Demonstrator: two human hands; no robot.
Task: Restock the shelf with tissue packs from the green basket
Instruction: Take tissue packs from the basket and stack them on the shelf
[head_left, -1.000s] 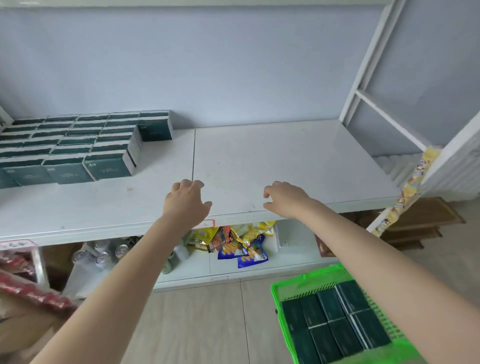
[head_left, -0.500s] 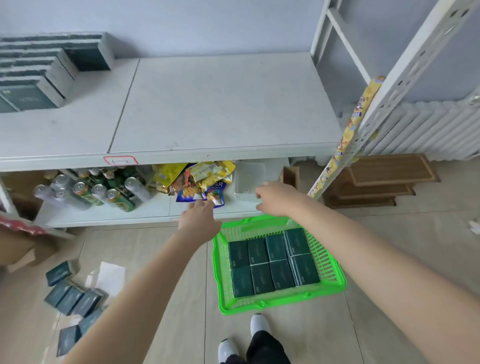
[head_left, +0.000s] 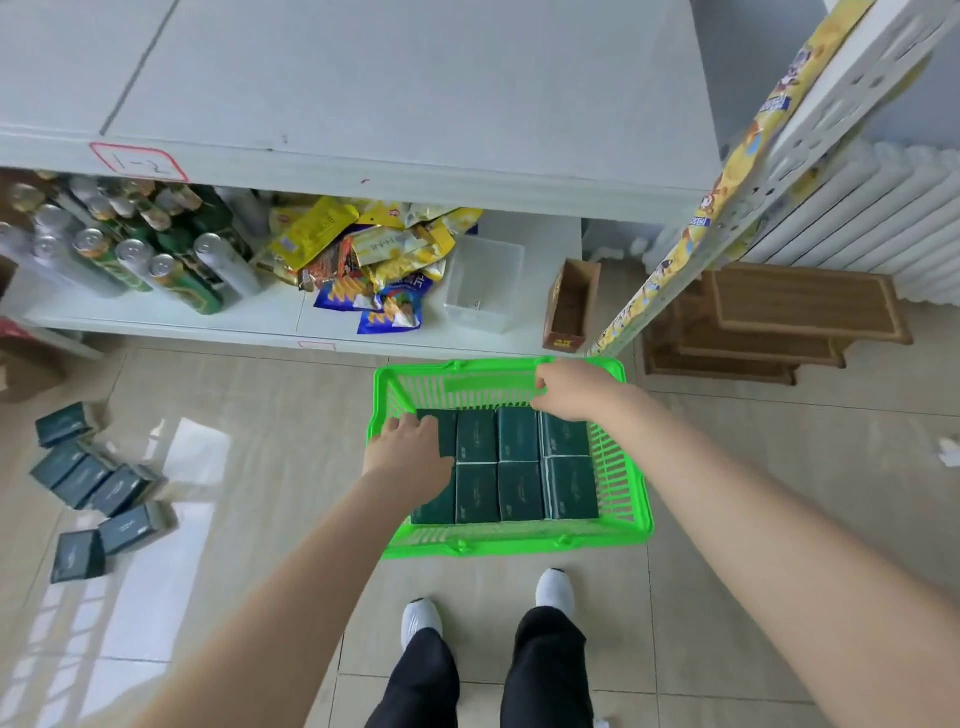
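**A:** Step?
**B:** Pick phase. Reaching down into green basket (head_left: 511, 544) on the floor, just in front of the lower shelf (head_left: 156, 323). Tissue packs (head_left: 519, 467) lying flat inside, two rows, side by side. No lift yet.
**A:** Grips?
**B:** Left grip (head_left: 410, 453) palm-down on the far-left pack, fingers bent over its far edge. Can't tell whether clamped. Right grip (head_left: 571, 392) above the far-right corner, close to the far rim, fingers loosely curled, nothing visibly held.
**A:** Next?
**B:** Judgement only: close on one pack per side. Probably need fingertips worked into the seams, given the tight packing. Lift straight up to clear the basket walls, then carry up to top shelf (head_left: 405, 78), white board in view above.
**A:** Risks?
**B:** Neighbouring packs dragged up along with the picked ones. Possible snag on the slotted wall on the right side.
**A:** Anything else around?
**B:** Loose packs (head_left: 93, 483) scattered on the floor to the left, well apart from the basket. Not basket stock, so skip for now. Cans (head_left: 130, 249) and snack bags (head_left: 374, 260) on the lower shelf, out of the path.
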